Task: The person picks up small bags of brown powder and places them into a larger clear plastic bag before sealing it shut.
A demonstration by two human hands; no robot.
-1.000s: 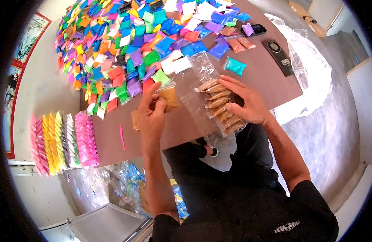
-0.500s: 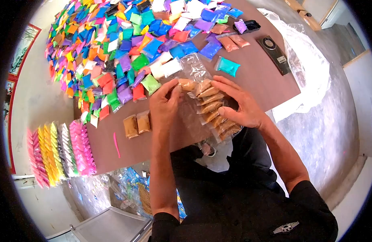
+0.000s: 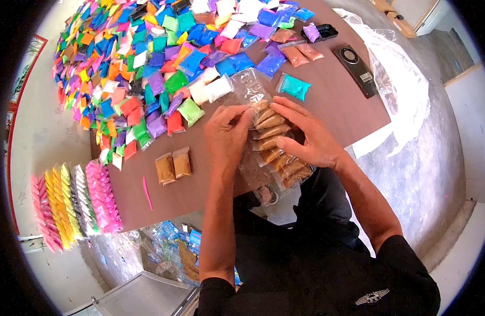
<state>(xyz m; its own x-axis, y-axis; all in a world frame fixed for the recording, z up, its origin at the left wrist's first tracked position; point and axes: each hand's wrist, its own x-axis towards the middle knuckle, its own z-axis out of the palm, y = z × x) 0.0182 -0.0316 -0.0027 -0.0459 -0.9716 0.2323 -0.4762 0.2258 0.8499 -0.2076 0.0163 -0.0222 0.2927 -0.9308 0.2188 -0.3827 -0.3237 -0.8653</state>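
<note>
In front of me, a clear plastic bag [image 3: 246,83] holds an overlapping row of small brown packets [image 3: 274,131]. My left hand [image 3: 229,131] is closed in a pinch at the row's upper left edge, on the bag's side; its fingertips meet the end of the top packet. On the other side, my right hand [image 3: 311,137] grips the filled bag, thumb on the packets and fingers along their right ends. Two more brown packets [image 3: 173,165] lie side by side on the table, left of my left forearm.
A big heap of colourful packets [image 3: 163,68] covers the table's [image 3: 337,113] far left. Filled packet strips [image 3: 76,205] line its left end, near a pink strip [image 3: 147,193]. A teal packet [image 3: 294,87], black tray [image 3: 325,32] and dark box [image 3: 355,70] sit at right.
The top brown packet has moved right, from jutting out by my left fingers into line with the row. My left hand has followed rightward; my right hand stays at the bag.
</note>
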